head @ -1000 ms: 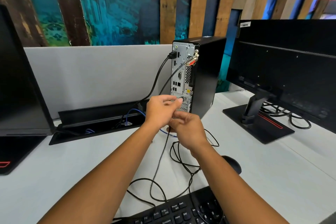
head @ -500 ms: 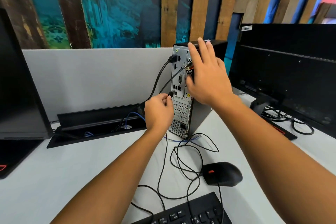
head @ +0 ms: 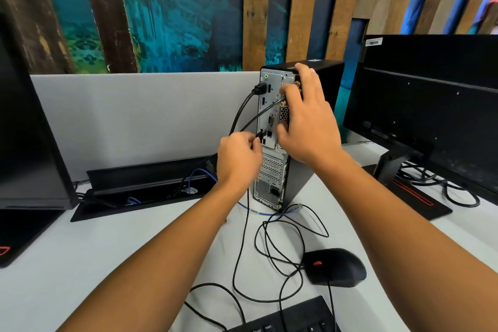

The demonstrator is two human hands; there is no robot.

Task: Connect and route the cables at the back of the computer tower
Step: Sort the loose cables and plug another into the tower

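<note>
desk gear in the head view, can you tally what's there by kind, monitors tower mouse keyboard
monitors: 2, one at the left edge, one on the right
computer tower: 1
mouse: 1
keyboard: 1, only partly in view
total: 5

Readable only: "Insert" on a key of the keyboard (head: 285,318), near its left end. Sticker (head: 373,41) atop the monitor (head: 431,105) too small to read.
</note>
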